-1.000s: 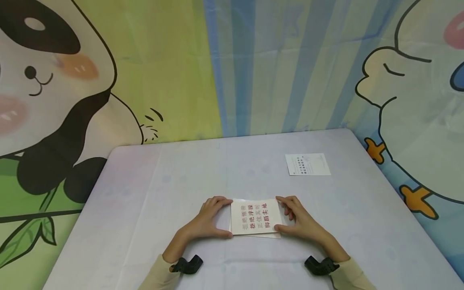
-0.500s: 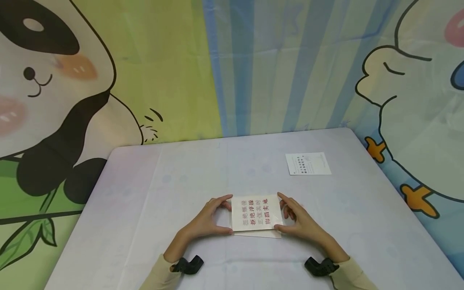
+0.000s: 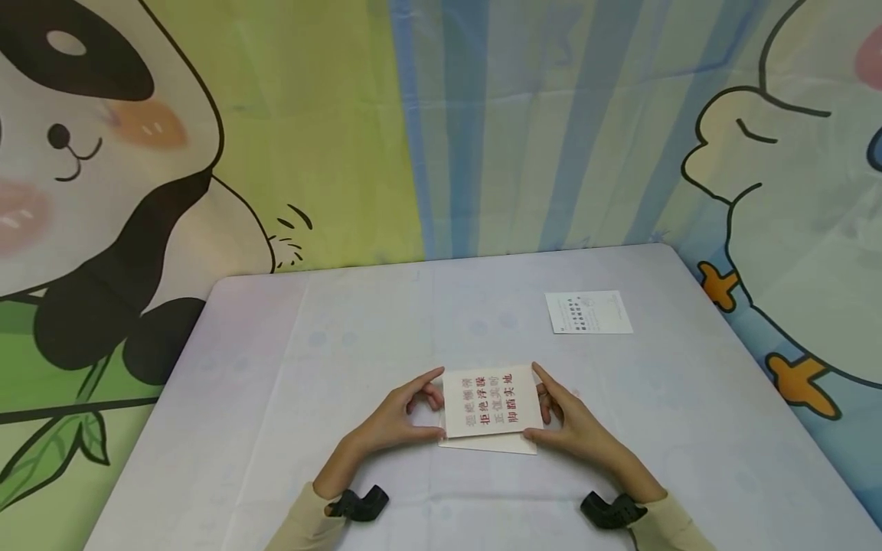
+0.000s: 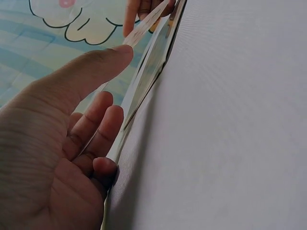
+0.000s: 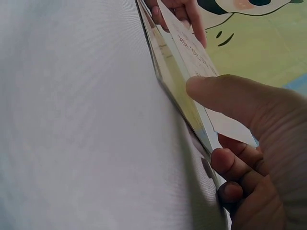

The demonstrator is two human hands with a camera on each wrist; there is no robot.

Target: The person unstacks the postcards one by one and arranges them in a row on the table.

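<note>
A cream card (image 3: 491,399) printed with rows of red and grey Chinese characters is held raised between the two hands. My left hand (image 3: 393,417) grips its left side, thumb at the near corner and index finger at the far one. On the opposite side, my right hand (image 3: 577,419) holds the right edge in the same way. Beneath it lies a pale card or thin stack (image 3: 506,444), mostly covered, with its near strip showing. Both wrist views show a gap between the raised card (image 5: 194,52) and the glossy stack (image 5: 177,86) lying on the table.
Farther back on the right, another white card (image 3: 599,312) with small dark print lies flat. A pale cloth covers the table (image 3: 331,329). Behind it hangs a backdrop (image 3: 331,138) with cartoon animals. Each wrist wears a black device (image 3: 358,503).
Both hands have lifted the top card off the one below and shifted it slightly away and to the right. More of the lower card's near edge shows now.
</note>
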